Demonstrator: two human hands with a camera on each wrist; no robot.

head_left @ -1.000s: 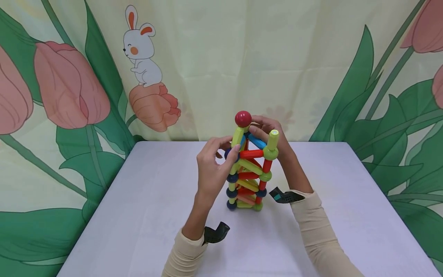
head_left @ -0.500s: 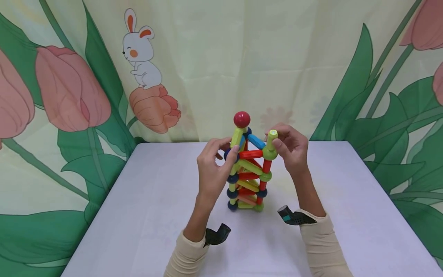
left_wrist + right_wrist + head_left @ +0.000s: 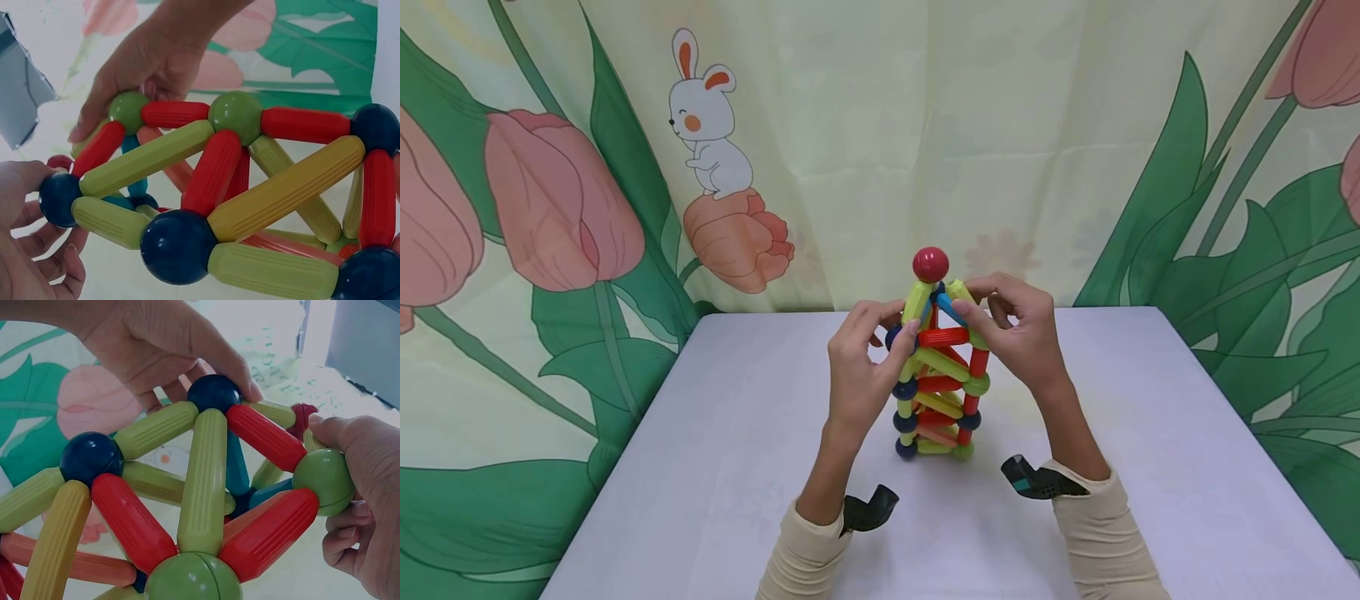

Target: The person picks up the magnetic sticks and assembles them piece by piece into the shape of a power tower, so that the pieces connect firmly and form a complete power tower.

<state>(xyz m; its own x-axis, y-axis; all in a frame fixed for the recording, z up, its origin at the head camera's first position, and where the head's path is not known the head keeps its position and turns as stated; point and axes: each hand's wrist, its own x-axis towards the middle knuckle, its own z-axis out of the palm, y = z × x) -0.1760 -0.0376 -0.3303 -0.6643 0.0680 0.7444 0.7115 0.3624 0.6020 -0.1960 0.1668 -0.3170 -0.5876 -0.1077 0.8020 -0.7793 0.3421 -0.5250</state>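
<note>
A tower of magnetic rods and balls (image 3: pixel 937 382) stands upright on the table. My left hand (image 3: pixel 865 367) holds the tower at its upper left, thumb and fingers around a navy ball (image 3: pixel 214 394). At the upper right, my right hand (image 3: pixel 1026 333) pinches a yellow-green rod (image 3: pixel 957 290) between thumb and fingers. That rod rises from a green ball (image 3: pixel 324 481) and leans inward, toward the red ball (image 3: pixel 931 264) at the peak. Another yellow-green rod (image 3: pixel 916 302) slopes from the navy ball up to the red one. Fingers partly cover the right rod and green ball.
The white table (image 3: pixel 760 433) extends around the tower. Behind it hangs a curtain (image 3: pixel 865 150) printed with tulips and a rabbit. Each wrist wears a small black camera, such as the left wrist camera (image 3: pixel 870 509).
My right hand has come from behind the tower's top to the upper-right rod and gripped it. That rod has tipped from upright to leaning left. The left hand has stayed in place.
</note>
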